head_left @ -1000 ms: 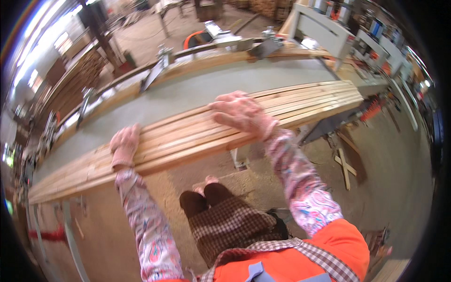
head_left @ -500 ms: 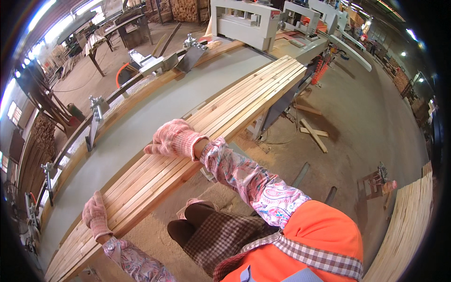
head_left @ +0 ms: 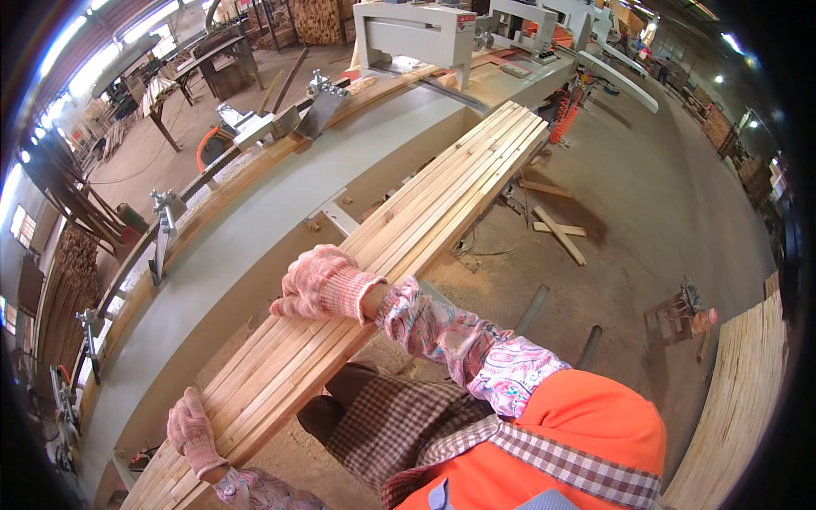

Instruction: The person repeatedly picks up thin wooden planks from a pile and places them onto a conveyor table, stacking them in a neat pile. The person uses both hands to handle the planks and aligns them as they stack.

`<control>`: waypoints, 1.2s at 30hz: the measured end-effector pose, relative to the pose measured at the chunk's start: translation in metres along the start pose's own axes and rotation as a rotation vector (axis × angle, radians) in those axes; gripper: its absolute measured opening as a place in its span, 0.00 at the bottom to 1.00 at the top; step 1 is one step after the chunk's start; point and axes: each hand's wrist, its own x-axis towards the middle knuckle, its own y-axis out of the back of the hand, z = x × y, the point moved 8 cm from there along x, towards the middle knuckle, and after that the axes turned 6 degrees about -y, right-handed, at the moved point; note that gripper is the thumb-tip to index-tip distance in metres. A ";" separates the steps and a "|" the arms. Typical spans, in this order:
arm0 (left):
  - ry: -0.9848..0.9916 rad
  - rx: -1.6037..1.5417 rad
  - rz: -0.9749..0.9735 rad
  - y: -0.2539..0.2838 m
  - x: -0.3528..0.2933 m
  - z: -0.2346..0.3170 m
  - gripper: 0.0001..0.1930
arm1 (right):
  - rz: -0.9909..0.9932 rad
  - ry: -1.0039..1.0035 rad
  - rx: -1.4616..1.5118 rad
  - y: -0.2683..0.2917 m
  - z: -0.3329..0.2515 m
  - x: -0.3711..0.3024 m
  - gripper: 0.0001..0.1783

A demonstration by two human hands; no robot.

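A long bundle of pale wooden strips (head_left: 433, 200), several laid side by side, runs slantwise from the lower left to the upper middle. Both hands wear pink knitted gloves. My left hand (head_left: 194, 432) grips the bundle's far edge towards its near left end, fingers wrapped over the side. Farther up, about mid-length, my right hand (head_left: 325, 285) is closed round the same edge from above, its fingertips hidden beyond the strips. The bundle hangs in front of the grey machine table (head_left: 280, 191), with a gap showing between them.
Metal clamps and stops (head_left: 323, 106) line the wooden rail along the table's far side. A grey machine housing (head_left: 416, 38) stands at the table's far end. Crossed wood offcuts (head_left: 559, 231) lie on the floor to the right, and stacked strips (head_left: 735, 391) stand at far right.
The bundle has come off the grey table towards my body, both hands moving with it. More of the table's near edge and frame now shows.
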 end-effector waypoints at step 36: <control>-0.166 0.047 -0.376 -0.086 0.186 0.028 0.27 | -0.152 -0.015 -0.137 0.002 -0.005 0.042 0.36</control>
